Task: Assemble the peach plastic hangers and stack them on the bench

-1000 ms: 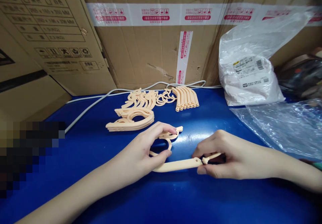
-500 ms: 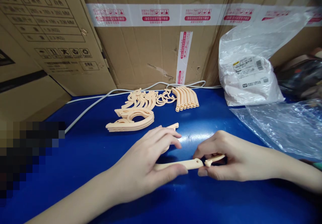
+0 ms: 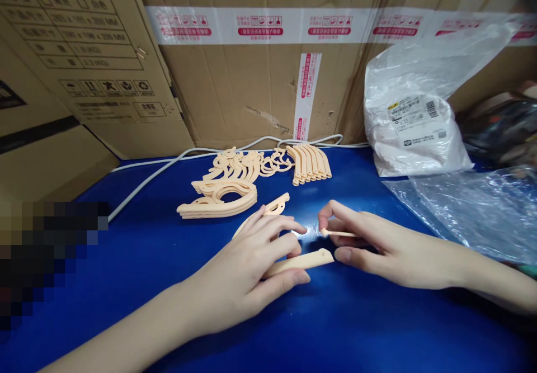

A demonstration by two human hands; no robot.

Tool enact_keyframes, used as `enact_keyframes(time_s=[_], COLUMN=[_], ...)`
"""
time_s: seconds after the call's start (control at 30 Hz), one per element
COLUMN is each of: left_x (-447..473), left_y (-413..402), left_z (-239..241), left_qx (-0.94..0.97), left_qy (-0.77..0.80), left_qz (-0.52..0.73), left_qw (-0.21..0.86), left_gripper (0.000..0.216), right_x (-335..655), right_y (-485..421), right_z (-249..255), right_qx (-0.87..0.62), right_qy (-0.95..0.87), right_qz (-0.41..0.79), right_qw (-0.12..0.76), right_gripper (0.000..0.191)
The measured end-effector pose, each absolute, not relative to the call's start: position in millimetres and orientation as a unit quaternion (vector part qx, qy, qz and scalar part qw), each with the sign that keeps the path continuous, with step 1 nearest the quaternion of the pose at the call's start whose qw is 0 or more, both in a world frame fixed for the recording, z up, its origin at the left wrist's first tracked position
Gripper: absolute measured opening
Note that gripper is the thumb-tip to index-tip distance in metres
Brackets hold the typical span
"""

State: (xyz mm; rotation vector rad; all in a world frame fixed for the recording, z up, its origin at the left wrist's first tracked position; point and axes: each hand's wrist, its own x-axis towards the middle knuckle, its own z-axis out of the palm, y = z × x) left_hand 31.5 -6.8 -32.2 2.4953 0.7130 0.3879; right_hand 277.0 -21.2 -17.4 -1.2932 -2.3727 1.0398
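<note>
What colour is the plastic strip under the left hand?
The strip is pale peach, clearest in the head view against the blue table.

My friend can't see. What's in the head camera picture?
The left hand holds a peach hanger piece on a blue table; the right hand pinches a thin peach pin near it. Behind lie stacked peach parts, cardboard boxes and a plastic bag.

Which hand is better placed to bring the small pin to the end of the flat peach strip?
Probably the right hand: it pinches the pin right near that end, while the left hand holds the strip.
</note>
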Motion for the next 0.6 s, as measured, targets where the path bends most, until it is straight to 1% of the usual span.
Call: enact_keyframes(time_s=[0.1, 0.23, 0.33, 0.5, 0.6], left_x=[31.0, 30.1, 30.0, 30.6, 31.0], left_y=[-6.3, -5.2, -5.1, -5.6, -5.3], left_z=[-32.9, -34.1, -35.3, -37.4, -36.2], left_qx=[0.913, 0.908, 0.907, 0.894, 0.895], left_qy=[0.274, 0.278, 0.279, 0.289, 0.29], left_qz=[0.146, 0.157, 0.159, 0.191, 0.185], left_qw=[0.263, 0.271, 0.274, 0.283, 0.284], left_gripper=[0.016, 0.014, 0.013, 0.018, 0.017], right_x=[277.7, 276.3, 275.6, 275.5, 273.7], right_y=[-21.4, -21.2, -20.0, -18.4, -19.6], right_z=[-16.6, -15.1, -15.6, -17.2, -16.7], right_qx=[-0.439, -0.429, -0.417, -0.41, -0.413], right_qy=[-0.812, -0.818, -0.83, -0.832, -0.836], right_qz=[0.369, 0.361, 0.34, 0.349, 0.338], right_qw=[0.11, 0.13, 0.147, 0.136, 0.13], right_gripper=[0.02, 0.026, 0.027, 0.028, 0.029])
